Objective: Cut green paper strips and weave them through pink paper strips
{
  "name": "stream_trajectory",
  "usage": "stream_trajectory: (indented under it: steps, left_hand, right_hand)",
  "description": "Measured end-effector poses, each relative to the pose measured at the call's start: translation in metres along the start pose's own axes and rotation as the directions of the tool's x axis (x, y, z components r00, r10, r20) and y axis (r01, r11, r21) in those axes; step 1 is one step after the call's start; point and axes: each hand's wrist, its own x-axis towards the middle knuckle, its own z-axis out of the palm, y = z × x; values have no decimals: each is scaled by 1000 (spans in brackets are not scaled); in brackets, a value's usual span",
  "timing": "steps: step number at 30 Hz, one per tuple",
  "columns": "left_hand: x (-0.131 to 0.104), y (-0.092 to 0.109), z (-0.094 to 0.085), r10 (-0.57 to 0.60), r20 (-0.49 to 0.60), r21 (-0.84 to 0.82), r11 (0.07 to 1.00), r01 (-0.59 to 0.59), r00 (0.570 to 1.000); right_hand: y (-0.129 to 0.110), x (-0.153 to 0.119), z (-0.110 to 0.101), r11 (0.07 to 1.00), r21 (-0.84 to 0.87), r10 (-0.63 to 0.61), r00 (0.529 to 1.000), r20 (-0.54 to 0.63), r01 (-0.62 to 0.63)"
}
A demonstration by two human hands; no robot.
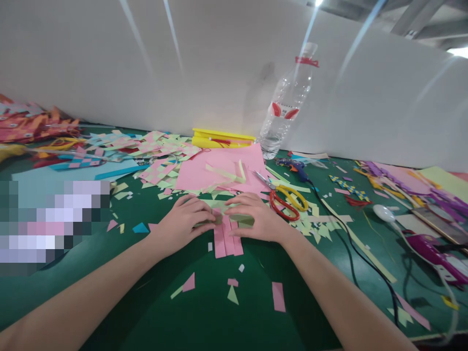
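Several pink paper strips (229,239) lie side by side, pointing toward me, on the green table between my hands. A pale green paper strip (243,221) crosses them. My left hand (190,217) has its fingers curled at the left end of the green strip, beside the pink ones. On the other side, my right hand (256,217) has its fingers bent over the strips, with thumb and fingers around the green strip's right end. The fingers partly hide where the strips cross. Just beyond lies a pink paper sheet (223,168) with loose green strips on it.
Scissors (287,200) with red and yellow handles lie right of my right hand. Behind them are a glue gun (298,168) with a black cord and a leaning plastic bottle (287,102). A purple device (435,253) sits far right. Woven paper pieces (161,170) pile up left.
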Motion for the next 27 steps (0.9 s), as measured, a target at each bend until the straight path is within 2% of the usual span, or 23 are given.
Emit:
stream_trajectory:
  steps: [9,16,22,24,27]
  left_hand:
    - [0,3,-2,-22,-4,6,1000,22,1000]
    - [1,6,-3,-15,-17,-15,1000,15,1000]
    - [1,6,-3,-13,26,-5,1000,13,1000]
    - [1,6,-3,-11,29,-14,1000,11,1000]
    - [0,7,-5,9,1,-5,1000,-9,1000]
  right_hand:
    - [1,1,2,999,-27,-39,999,9,39]
    - [8,-2,-3,996,-80,36,999,-16,-37]
    - [19,-4,-3,982,-165,87,995,-53,-95]
    - [21,-4,-3,975,-184,111,991,-79,-124]
    - [24,-4,-4,958,-209,156,969,-194,-196]
